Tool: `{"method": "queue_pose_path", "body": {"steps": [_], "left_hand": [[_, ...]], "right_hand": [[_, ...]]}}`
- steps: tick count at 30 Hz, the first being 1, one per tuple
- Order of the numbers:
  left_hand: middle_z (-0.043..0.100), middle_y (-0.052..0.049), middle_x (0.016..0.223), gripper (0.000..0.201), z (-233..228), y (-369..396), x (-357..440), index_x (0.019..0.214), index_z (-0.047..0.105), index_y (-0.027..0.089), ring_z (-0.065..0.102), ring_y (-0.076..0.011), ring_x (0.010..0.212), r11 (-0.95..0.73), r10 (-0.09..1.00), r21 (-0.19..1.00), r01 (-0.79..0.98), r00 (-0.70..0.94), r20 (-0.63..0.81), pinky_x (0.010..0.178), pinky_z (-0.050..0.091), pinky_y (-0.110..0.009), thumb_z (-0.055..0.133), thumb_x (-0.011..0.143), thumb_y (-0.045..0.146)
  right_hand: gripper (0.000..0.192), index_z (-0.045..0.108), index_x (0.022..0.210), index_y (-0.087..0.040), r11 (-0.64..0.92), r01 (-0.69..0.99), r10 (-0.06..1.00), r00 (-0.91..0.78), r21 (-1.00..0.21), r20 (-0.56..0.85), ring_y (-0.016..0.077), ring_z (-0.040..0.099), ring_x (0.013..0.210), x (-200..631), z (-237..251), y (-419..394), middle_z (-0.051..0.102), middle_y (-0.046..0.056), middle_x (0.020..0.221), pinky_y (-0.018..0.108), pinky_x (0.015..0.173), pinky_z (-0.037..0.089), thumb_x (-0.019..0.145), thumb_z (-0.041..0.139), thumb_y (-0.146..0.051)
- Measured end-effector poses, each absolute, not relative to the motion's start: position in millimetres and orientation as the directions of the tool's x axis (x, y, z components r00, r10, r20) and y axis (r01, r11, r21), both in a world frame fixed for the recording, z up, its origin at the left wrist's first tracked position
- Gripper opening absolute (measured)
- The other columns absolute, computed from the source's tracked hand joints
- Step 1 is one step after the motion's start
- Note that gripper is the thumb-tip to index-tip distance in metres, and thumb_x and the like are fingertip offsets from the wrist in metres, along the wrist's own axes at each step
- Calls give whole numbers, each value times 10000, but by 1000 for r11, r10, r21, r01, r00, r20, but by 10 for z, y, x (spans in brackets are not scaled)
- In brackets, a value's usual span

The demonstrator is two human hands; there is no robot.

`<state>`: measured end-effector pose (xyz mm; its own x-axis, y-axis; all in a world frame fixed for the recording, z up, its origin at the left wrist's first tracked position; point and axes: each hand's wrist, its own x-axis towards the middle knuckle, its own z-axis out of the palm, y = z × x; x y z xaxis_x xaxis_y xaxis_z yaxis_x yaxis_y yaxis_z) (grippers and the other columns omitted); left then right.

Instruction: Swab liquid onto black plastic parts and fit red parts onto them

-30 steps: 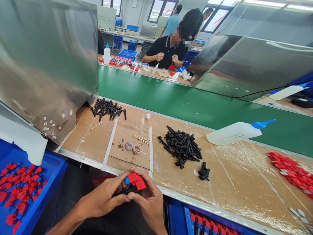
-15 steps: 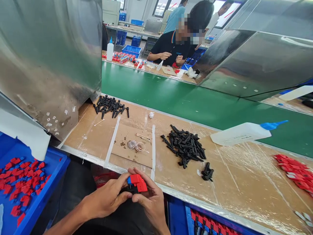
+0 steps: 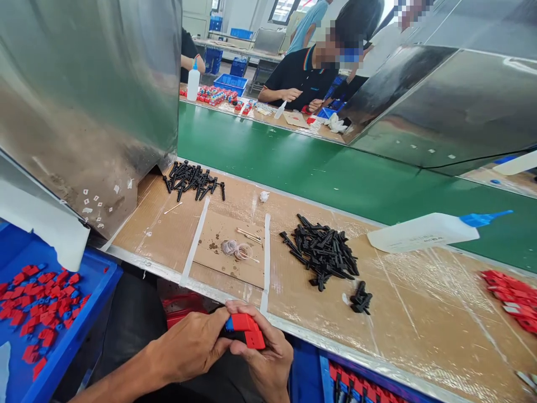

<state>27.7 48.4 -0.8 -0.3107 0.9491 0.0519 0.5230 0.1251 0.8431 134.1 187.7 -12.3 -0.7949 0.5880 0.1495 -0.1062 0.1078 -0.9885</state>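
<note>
Both my hands grip a small red, blue and black plastic assembly (image 3: 248,329) just off the table's front edge. My left hand (image 3: 191,341) is closed around its black and blue end, thumb and forefinger pressed together there. Around the red end curl the fingers and thumb of my right hand (image 3: 271,355). The lower part of the piece is hidden by my fingers. On the table beyond lies a cardboard pad (image 3: 224,268) with small clear dishes (image 3: 237,250) and several cotton swabs (image 3: 249,235).
Black plastic parts form one pile (image 3: 321,249) at centre right and another pile (image 3: 193,179) at the back left. A white bottle (image 3: 423,232) with a blue nozzle lies tilted. A blue bin (image 3: 96,296) holds red and blue pieces. Across the green strip (image 3: 260,145) sits a co-worker (image 3: 306,81).
My hands and the assembly have shifted slightly right and down in view, still gripping it. The whole scene has shifted a little as my head moved. The co-worker's hands moved slightly.
</note>
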Motion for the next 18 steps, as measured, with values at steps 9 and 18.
{"method": "queue_pose_path", "body": {"steps": [9, 18], "left_hand": [[180, 136, 494, 445, -150, 582, 319, 1060, 560, 178, 34, -19, 298, -32, 989, 380, -925, -85, -125, 332, 150, -151, 397, 933, 572], [282, 115, 503, 483, -165, 672, 440, 1045, 594, 225, 189, -28, 342, 116, 895, 628, -769, -194, -402, 375, 217, -163, 556, 811, 646]], "right_hand": [[435, 666, 1219, -231, -134, 15, 613, -784, -991, -95, 249, 679, 980, 1270, -98, 1817, 730, 85, 1081, 400, 917, 525, 931, 487, -502], [399, 665, 1211, -238, -35, 32, 691, -721, -999, -47, 192, 688, 847, 1290, -3, 1779, 748, 26, 901, 290, 839, 544, 816, 672, -300]]}}
